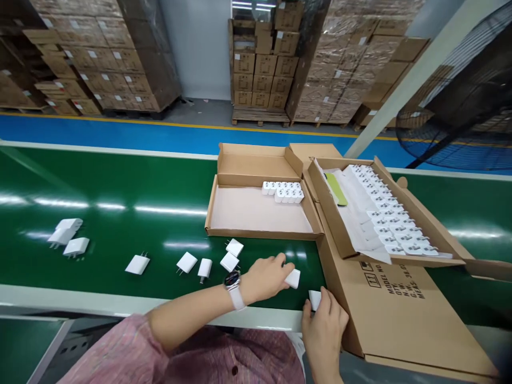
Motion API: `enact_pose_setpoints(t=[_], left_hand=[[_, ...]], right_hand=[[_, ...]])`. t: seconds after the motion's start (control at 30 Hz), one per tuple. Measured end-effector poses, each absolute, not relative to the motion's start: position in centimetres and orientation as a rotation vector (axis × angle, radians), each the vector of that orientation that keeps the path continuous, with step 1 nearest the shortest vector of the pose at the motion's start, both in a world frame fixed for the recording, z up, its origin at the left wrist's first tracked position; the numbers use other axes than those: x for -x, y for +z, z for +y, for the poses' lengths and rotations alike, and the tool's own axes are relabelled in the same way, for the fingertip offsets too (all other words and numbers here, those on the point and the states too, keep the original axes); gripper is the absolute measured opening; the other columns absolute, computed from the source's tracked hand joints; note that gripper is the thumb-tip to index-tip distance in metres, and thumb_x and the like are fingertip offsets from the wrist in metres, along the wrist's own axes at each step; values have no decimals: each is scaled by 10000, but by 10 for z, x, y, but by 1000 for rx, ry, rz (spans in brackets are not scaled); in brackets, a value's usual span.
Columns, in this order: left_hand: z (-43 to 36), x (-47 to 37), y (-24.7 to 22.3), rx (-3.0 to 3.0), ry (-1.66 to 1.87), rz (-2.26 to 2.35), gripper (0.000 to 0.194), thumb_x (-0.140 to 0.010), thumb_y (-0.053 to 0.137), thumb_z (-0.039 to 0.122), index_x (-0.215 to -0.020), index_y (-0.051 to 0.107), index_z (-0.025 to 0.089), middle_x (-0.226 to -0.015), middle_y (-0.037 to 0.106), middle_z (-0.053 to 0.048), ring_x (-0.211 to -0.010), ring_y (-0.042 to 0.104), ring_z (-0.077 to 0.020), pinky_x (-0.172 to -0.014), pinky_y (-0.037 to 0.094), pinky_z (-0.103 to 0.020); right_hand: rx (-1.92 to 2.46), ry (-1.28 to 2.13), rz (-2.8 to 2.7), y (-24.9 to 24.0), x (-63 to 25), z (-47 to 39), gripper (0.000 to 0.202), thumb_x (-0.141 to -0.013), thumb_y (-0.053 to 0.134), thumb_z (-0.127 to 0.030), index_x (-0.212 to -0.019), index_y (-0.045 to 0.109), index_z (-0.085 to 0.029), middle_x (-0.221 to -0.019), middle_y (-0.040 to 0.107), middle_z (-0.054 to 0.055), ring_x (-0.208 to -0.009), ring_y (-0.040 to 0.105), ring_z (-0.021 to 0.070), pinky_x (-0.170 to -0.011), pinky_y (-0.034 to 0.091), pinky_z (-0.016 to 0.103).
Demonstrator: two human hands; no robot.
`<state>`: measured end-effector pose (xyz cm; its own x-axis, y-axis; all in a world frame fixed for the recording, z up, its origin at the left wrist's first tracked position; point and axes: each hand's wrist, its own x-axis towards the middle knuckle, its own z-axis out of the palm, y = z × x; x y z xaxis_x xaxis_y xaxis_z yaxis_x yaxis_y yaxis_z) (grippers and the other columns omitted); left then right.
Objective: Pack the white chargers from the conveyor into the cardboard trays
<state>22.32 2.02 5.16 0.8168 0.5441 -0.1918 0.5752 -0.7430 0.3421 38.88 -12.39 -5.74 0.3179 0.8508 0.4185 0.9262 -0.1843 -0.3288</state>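
My left hand (pixel 266 277), with a watch on its wrist, grips a white plug charger (pixel 293 279) between thumb and fingers, just over the green belt. Lower right, by the belt's near edge, my right hand (pixel 326 325) has its fingers closed around another white plug charger (pixel 314 300). Two chargers (pixel 230 261) lie close to my left wrist, and more are spread leftward, among them a charger (pixel 137 264) with its prongs showing. Ahead sits an open cardboard box (pixel 260 234), lined with white sheet, holding two short rows of upright chargers (pixel 283 192) at its back right.
To the right, a tilted open carton (pixel 344 234) holds several rows of chargers and a yellow-green piece (pixel 336 189). It rests on a large closed cardboard box (pixel 400 320). A black fan (pixel 452 112) stands at far right, beside a slanted pale post (pixel 400 85).
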Motion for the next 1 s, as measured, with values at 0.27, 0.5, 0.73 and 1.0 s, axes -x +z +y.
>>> enact_pose_setpoints(t=[0.27, 0.5, 0.73, 1.0], left_hand=[[-25, -132, 73, -2328, -133, 1269, 357, -961, 665, 273, -1308, 579, 276, -1231, 664, -71, -1045, 696, -268, -754, 542, -336], [-42, -142, 70, -2272, -268, 1547, 381, -884, 618, 74, -1253, 635, 168, -1113, 658, -151, -1008, 697, -324, -725, 556, -371], [-44, -144, 76, -2299, -283, 1580, 501, -867, 542, 5, -1344, 592, 148, -1166, 653, -168, -1050, 690, -324, -723, 573, -348], [-28, -139, 62, -1968, 60, 1311, 501, -844, 809, 393, -1256, 647, 157, -1106, 747, -113, -1013, 710, -305, -819, 546, -351]], right_hand=[[1871, 83, -1715, -42, -371, -111, 491, -1078, 288, -439, -1472, 458, -200, -1291, 598, 214, -1160, 586, 367, -928, 530, 556], [1688, 274, -2010, -15, -334, -87, 347, -1062, 368, -343, -1334, 545, -220, -1239, 673, 167, -1154, 615, 344, -941, 561, 541], [1683, 322, -2217, 2, -334, -78, 298, -994, 437, -219, -1249, 586, -253, -1269, 665, 114, -949, 683, 277, -743, 590, 413], [1698, 584, -2268, 4, -328, -68, 404, -896, 620, -291, -1298, 652, -291, -1284, 663, 74, -931, 717, 252, -643, 580, 336]])
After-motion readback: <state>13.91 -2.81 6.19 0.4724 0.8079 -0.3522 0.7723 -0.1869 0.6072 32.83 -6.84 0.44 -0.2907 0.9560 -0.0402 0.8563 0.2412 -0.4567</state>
